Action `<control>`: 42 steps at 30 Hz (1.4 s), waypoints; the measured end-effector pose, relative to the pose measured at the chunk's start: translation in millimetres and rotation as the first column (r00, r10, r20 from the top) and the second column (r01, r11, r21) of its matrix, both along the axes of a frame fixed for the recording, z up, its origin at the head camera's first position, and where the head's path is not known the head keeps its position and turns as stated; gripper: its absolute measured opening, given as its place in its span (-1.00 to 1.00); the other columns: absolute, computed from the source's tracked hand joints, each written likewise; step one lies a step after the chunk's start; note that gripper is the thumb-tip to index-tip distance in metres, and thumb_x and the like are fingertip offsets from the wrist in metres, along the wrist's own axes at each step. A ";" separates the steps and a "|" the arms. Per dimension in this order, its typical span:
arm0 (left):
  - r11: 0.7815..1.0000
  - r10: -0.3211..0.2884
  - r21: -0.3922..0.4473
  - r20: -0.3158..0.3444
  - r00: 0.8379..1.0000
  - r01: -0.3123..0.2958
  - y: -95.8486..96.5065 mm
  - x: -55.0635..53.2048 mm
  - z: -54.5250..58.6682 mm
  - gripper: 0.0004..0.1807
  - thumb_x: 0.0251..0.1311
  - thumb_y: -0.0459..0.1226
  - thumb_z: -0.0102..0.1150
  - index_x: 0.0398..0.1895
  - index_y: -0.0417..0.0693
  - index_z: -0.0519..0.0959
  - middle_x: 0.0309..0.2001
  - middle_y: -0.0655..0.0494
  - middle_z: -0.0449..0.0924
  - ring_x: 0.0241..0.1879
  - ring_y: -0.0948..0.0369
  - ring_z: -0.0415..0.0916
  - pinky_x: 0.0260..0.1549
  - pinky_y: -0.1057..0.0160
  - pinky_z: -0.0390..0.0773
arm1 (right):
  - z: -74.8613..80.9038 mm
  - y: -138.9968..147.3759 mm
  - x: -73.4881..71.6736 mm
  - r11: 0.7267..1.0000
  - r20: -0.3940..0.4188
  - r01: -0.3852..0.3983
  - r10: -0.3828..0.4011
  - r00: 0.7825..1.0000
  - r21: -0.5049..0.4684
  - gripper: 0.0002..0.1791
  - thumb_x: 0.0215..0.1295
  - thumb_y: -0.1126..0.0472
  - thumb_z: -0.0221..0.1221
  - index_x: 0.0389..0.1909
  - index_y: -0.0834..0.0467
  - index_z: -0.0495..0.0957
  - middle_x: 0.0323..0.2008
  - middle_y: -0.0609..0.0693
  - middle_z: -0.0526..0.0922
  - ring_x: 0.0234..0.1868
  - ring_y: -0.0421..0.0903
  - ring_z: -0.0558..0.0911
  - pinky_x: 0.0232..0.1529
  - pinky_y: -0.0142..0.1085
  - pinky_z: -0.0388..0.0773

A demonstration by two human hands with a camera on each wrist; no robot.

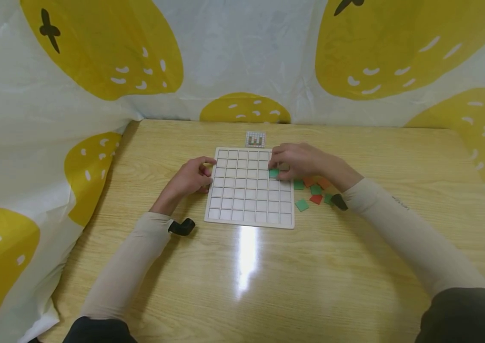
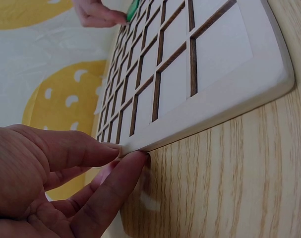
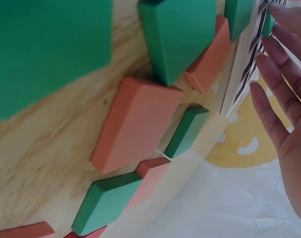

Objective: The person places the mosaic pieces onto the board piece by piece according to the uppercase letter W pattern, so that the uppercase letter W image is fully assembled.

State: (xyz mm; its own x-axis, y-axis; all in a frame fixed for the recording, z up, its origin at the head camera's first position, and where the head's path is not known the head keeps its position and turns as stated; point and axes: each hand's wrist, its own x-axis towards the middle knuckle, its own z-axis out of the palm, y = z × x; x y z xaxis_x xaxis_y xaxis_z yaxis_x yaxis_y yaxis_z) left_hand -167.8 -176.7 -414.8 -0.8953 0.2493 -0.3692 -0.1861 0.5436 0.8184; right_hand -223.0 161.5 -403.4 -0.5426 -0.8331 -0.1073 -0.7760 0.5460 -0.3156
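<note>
A white square grid board lies flat on the wooden table. At its left edge is my left hand; in the left wrist view the thumb and a finger pinch the rim. My right hand reaches over the board's upper right part, a green square tile between its fingertips. That tile is right at a cell of the grid, and the right wrist view shows only a sliver of it. The hand covers the board's upper right corner.
Loose green tiles, orange tiles and a red tile lie scattered right of the board, partly beneath the right forearm. Behind the board lies a small pattern card. A fruit-printed curtain hangs along the back and left.
</note>
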 end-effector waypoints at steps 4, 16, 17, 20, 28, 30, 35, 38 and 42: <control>1.000 -0.002 -0.004 -0.001 1.000 0.002 0.7 -0.4 -0.8 -0.42 0.32 -0.51 0.16 0.41 -0.10 0.39 -0.15 -0.10 0.39 -0.31 0.05 0.47 -0.36 0.19 0.71 | 0.7 1.2 0.6 1.000 0.009 0.012 -0.012 1.000 0.000 -0.70 0.25 0.07 0.39 -0.02 0.02 0.71 -0.08 -0.04 0.57 -0.11 -0.09 0.50 -0.12 -0.12 0.58; 1.000 -0.015 0.000 -0.003 1.000 0.015 1.8 -1.2 -0.1 -0.41 0.31 -0.53 0.16 0.41 -0.14 0.38 -0.17 -0.11 0.39 -0.34 0.06 0.48 -0.36 0.18 0.72 | 0.1 6.8 1.8 0.999 0.000 0.031 -0.031 1.000 -0.031 -0.71 0.25 0.04 0.39 -0.06 0.03 0.71 -0.09 -0.07 0.59 -0.11 -0.08 0.52 -0.07 -0.11 0.57; 1.000 -0.015 -0.001 -0.005 1.000 0.015 1.7 -1.2 -0.1 -0.41 0.31 -0.53 0.16 0.41 -0.14 0.38 -0.17 -0.11 0.39 -0.34 0.06 0.48 -0.36 0.18 0.72 | 0.4 8.2 2.1 0.999 -0.001 0.032 -0.032 0.999 -0.038 -0.72 0.25 0.06 0.39 -0.06 0.04 0.71 -0.09 -0.07 0.59 -0.12 -0.08 0.52 -0.07 -0.11 0.57; 1.000 -0.016 -0.004 -0.005 1.000 0.016 1.4 -1.7 -1.1 -0.40 0.31 -0.53 0.16 0.41 -0.13 0.38 -0.17 -0.11 0.39 -0.35 0.06 0.48 -0.36 0.18 0.71 | 2.5 13.2 3.3 0.997 -0.006 0.027 -0.028 1.000 -0.067 -0.74 0.24 0.11 0.40 -0.08 0.07 0.72 -0.11 -0.06 0.61 -0.13 -0.07 0.54 -0.05 -0.11 0.58; 1.000 -0.016 -0.013 -0.006 1.000 0.016 1.3 -1.1 -2.0 -0.41 0.32 -0.53 0.15 0.42 -0.13 0.38 -0.16 -0.12 0.40 -0.36 0.08 0.47 -0.37 0.20 0.70 | 6.4 29.5 7.1 0.998 0.013 0.046 -0.046 0.999 -0.052 -0.76 0.25 0.14 0.38 -0.07 0.07 0.73 -0.11 -0.08 0.65 -0.08 -0.08 0.59 0.06 -0.08 0.59; 1.000 -0.014 -0.014 -0.003 1.000 0.014 1.3 -0.6 -1.7 -0.41 0.32 -0.52 0.15 0.42 -0.13 0.38 -0.16 -0.12 0.40 -0.36 0.09 0.47 -0.37 0.20 0.70 | 6.9 33.8 8.4 0.998 0.020 0.050 -0.050 0.999 -0.042 -0.77 0.26 0.16 0.36 -0.07 0.08 0.73 -0.10 -0.09 0.65 -0.06 -0.08 0.59 0.08 -0.07 0.58; 1.000 -0.008 -0.018 0.003 1.000 0.008 1.0 0.8 0.2 -0.40 0.32 -0.52 0.15 0.42 -0.11 0.37 -0.15 -0.12 0.40 -0.34 0.08 0.46 -0.36 0.20 0.70 | 7.8 43.8 12.2 0.998 0.030 0.058 -0.057 0.998 -0.036 -0.77 0.28 0.18 0.33 -0.06 0.08 0.73 -0.10 -0.11 0.66 -0.05 -0.11 0.60 0.08 -0.10 0.60; 1.000 -0.009 -0.012 0.006 1.000 0.009 0.4 0.8 0.2 -0.40 0.32 -0.53 0.14 0.43 -0.12 0.37 -0.14 -0.13 0.40 -0.33 0.08 0.46 -0.36 0.20 0.70 | 8.0 49.8 14.7 0.997 0.039 0.073 -0.072 0.997 -0.036 -0.76 0.29 0.17 0.34 -0.04 0.08 0.72 -0.09 -0.12 0.66 -0.04 -0.13 0.60 0.08 -0.10 0.59; 1.000 -0.008 -0.001 0.009 1.000 0.008 0.2 1.3 0.4 -0.40 0.32 -0.54 0.13 0.43 -0.12 0.37 -0.14 -0.14 0.39 -0.34 0.08 0.46 -0.36 0.20 0.69 | 6.8 56.6 17.5 0.996 0.039 0.081 -0.079 0.996 -0.041 -0.76 0.27 0.16 0.37 -0.04 0.06 0.72 -0.11 -0.13 0.65 -0.06 -0.14 0.60 0.05 -0.10 0.59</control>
